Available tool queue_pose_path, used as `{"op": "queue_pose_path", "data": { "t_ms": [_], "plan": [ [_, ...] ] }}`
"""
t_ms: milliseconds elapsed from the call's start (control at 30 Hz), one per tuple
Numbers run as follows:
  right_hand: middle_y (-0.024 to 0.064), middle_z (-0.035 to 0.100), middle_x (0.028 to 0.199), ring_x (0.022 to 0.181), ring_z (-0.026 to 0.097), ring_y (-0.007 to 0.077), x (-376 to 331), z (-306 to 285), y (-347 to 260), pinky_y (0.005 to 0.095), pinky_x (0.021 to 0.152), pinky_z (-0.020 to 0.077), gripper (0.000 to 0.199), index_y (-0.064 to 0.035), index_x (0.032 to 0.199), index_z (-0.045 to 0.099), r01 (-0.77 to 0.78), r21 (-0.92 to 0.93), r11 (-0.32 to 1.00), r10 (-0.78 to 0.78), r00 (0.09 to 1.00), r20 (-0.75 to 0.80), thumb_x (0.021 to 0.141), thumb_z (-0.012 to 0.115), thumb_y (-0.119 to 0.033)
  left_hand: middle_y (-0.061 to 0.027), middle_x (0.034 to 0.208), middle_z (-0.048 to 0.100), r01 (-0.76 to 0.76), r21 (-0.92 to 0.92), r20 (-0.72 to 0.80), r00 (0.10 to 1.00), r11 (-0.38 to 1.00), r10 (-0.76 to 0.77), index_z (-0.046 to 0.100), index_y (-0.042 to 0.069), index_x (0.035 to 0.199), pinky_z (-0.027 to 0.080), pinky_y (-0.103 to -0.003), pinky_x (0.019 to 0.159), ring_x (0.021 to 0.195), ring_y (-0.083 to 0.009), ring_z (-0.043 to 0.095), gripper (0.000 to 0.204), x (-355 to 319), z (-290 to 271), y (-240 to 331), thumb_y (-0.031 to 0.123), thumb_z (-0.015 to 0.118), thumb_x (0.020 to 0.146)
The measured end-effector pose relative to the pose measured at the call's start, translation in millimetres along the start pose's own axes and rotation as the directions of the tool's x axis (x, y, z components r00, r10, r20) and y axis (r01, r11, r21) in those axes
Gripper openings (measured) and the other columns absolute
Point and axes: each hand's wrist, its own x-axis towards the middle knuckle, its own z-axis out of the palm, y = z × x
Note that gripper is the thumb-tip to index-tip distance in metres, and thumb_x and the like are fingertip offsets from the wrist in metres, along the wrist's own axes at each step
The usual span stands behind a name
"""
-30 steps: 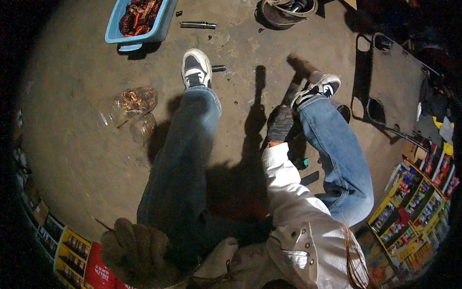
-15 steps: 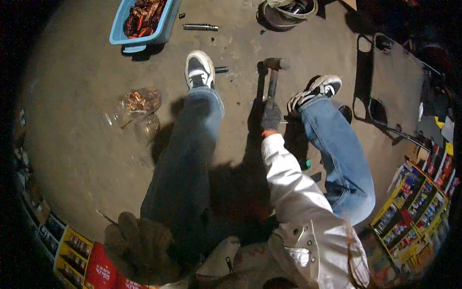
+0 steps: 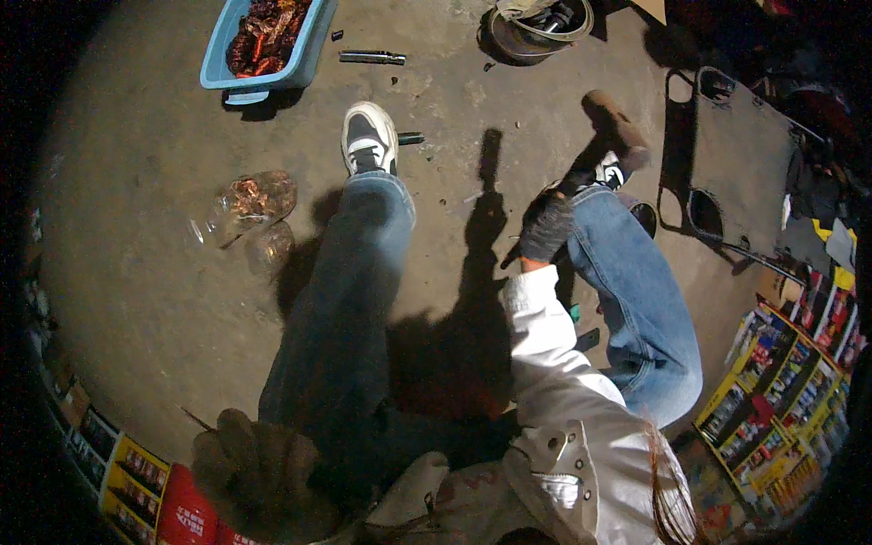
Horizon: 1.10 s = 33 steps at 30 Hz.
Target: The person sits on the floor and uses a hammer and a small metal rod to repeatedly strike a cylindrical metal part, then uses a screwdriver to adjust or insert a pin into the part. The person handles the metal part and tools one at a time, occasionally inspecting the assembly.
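Head view: right hand grasping hammer, right of blue tub; striking seems in hand, next move calls for aim clear of right shoe. Left hand: cannot tell grip.

Blue tub holding reddish scraps, left of a round bucket
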Motion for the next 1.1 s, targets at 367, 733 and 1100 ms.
{"op": "queue_pose_path", "data": {
  "t_ms": [367,733,1100],
  "plan": [
    [0.0218,0.060,0.080,0.070,0.056,0.0428,-2,26,-15,0.0488,0.061,0.0442,0.035,-0.0035,0.092,0.061,-0.402,0.274,0.874,0.216,0.825,0.522,0.094,0.045,-0.035,-0.0239,0.104,0.063,-0.049,0.100,-0.043,0.998,0.994,0.054,0.057,0.002,0.093,0.037,-0.061,0.095,0.101,-0.0395,0.059,0.027,9,-4,5,0.025,0.045,0.093],
    [0.0129,0.056,0.076,0.068,0.058,0.0301,-4,44,36,0.0410,0.061,0.0452,0.012,-0.0061,0.092,0.055,-0.002,-0.344,0.939,0.019,0.999,0.046,0.087,0.051,-0.016,-0.0245,0.111,0.060,0.005,0.076,-0.031,1.000,0.997,-0.002,0.056,0.002,0.096,0.037,-0.061,0.096,0.105,-0.0416,0.057,0.025,4,2,3,0.023,0.042,0.094],
    [0.0177,0.057,0.078,0.070,0.055,0.0366,3,27,38,0.0456,0.061,0.0436,0.025,-0.0048,0.089,0.058,-0.539,0.228,0.811,0.404,0.798,0.448,0.091,0.051,-0.028,-0.0228,0.111,0.060,0.031,-0.042,-0.063,0.997,0.999,-0.033,0.055,0.002,0.098,0.039,-0.058,0.096,0.107,-0.0412,0.056,0.024,-2,8,5,0.020,0.039,0.096]
  ]
}}
